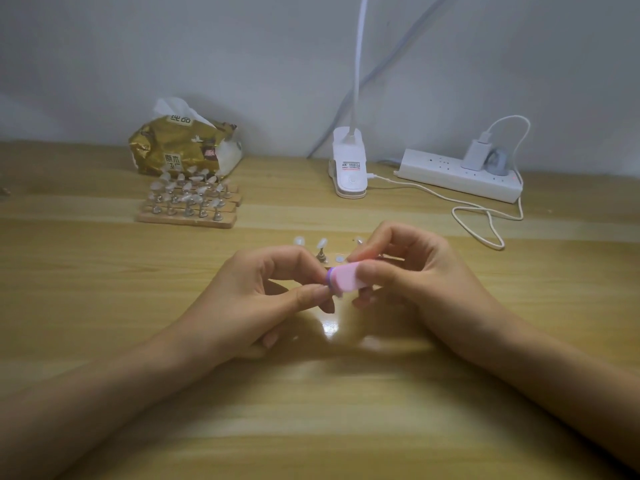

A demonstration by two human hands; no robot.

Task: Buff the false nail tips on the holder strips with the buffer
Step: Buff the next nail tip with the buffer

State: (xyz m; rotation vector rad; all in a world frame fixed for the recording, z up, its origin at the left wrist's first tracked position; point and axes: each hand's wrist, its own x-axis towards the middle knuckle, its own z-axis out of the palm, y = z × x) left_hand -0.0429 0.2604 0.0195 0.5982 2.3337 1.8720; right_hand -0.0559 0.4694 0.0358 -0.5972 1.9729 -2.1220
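My right hand (408, 271) grips a pink buffer block (346, 277) with a purple band at its left end. My left hand (273, 292) pinches a small nail tip stand under the buffer's left end; the tip itself is hidden by fingers and buffer. Just behind my hands lies a wooden holder strip (391, 258), mostly covered, with clear nail tips (322, 242) standing on metal pegs. Several more holder strips (188, 206) full of nail tips sit stacked side by side at the back left.
A gold tissue pack (180, 147) stands behind the stacked strips. A white clip lamp (349, 164) sits at the back centre, its cable (478, 220) looping across the desk to a white power strip (457, 174) at the back right. The wooden desk (311, 410) ends at a grey wall.
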